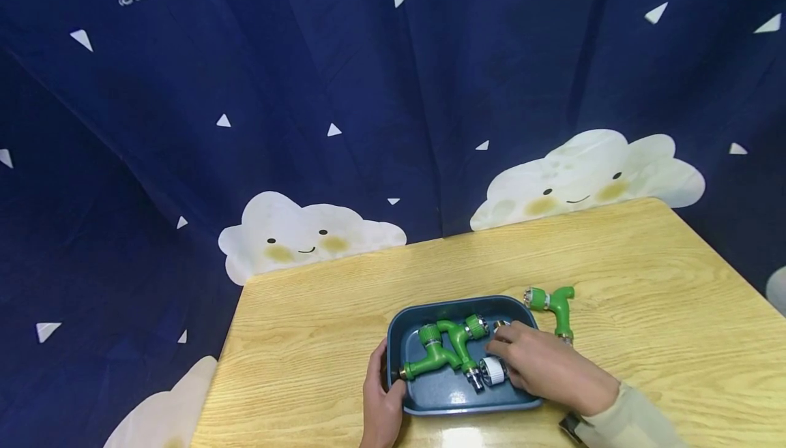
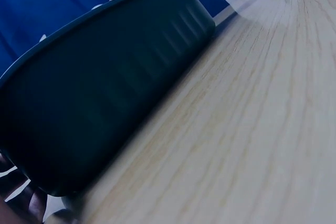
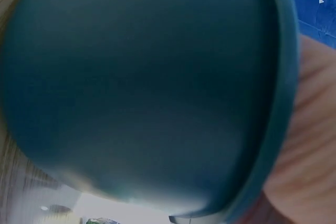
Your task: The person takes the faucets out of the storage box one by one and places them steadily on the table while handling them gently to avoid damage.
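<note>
A dark blue rectangular basin [image 1: 469,404] sits on the table, with green taps inside. One green tap [image 1: 432,356] lies at the left and another green tap [image 1: 462,342] beside it in the middle. My left hand [image 1: 382,400] grips the basin's left end, thumb at the rim and fingers along the outside wall. Over the right wall reaches my right hand [image 1: 537,366], its bent fingers around a piece with a white ribbed knob [image 1: 492,371]. A brass end shows by the fingertips; the hand hides the part between. In the right wrist view the basin wall fills most of the picture.
Another green tap [image 1: 560,308] lies on the wooden table [image 1: 319,339] just right of the basin. A dark blue curtain [image 1: 344,59] with clouds and triangles hangs behind the table. A dark strap or band [image 1: 571,426] shows under the right sleeve.
</note>
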Available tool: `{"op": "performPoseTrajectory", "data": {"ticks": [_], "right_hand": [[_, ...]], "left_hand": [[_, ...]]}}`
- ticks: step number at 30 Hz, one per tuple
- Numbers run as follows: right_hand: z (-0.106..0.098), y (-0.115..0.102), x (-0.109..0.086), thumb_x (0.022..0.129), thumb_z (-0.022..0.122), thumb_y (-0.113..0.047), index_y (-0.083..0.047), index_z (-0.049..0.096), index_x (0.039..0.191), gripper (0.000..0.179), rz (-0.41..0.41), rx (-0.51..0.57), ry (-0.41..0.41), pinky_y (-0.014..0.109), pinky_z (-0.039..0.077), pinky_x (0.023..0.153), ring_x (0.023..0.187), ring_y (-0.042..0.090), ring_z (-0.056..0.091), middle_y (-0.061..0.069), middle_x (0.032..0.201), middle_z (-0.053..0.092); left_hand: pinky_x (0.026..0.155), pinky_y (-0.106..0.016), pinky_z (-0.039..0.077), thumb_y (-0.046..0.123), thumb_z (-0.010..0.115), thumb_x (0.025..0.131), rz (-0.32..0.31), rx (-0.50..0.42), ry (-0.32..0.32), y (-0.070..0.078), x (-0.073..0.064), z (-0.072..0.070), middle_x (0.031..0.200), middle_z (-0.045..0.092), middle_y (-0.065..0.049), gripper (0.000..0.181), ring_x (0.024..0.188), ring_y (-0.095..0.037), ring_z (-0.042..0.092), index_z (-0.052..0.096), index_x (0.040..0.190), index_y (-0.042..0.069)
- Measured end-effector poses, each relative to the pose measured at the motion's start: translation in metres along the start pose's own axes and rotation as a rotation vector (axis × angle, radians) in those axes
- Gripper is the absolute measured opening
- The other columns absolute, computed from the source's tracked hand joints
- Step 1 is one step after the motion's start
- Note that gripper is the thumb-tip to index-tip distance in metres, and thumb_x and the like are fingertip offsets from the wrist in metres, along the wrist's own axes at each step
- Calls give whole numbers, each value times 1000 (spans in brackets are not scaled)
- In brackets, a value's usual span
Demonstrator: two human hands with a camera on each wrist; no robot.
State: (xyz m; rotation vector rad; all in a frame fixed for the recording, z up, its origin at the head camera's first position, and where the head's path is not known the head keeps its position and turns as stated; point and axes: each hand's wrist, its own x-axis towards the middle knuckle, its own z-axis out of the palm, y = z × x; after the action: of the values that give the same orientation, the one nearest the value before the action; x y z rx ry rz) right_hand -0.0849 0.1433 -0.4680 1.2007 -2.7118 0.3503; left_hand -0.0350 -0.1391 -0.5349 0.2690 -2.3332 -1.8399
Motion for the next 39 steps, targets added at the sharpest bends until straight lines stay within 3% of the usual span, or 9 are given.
{"op": "performPoseTrajectory", "data": {"ticks": [15, 24, 39], "right_hand": [[3, -7, 2, 73, 82, -9, -17, 75, 111, 39, 16, 39, -58, 35, 59, 80, 95, 15, 65, -2, 101, 70], [9, -8, 1, 73, 80, -7, -15, 75, 111, 39, -19, 31, -24, 35, 60, 80, 93, 17, 66, -1, 100, 70], [12, -10, 3, 76, 75, -1, -15, 77, 104, 32, 3, 6, -18, 35, 60, 80, 93, 16, 67, -2, 95, 70]], "left_hand": [[107, -11, 37, -5, 52, 75, 13, -12, -1, -2, -1, 1, 148, 59, -10, 75, 134, -20, 53, 52, 148, 12], [108, -12, 37, -5, 52, 75, 11, -11, 0, -2, 0, 0, 147, 59, -10, 75, 134, -23, 52, 52, 148, 11], [109, -13, 36, -4, 53, 75, -9, 8, -7, -1, 1, -1, 149, 58, -8, 75, 138, -24, 50, 51, 148, 13]]}}
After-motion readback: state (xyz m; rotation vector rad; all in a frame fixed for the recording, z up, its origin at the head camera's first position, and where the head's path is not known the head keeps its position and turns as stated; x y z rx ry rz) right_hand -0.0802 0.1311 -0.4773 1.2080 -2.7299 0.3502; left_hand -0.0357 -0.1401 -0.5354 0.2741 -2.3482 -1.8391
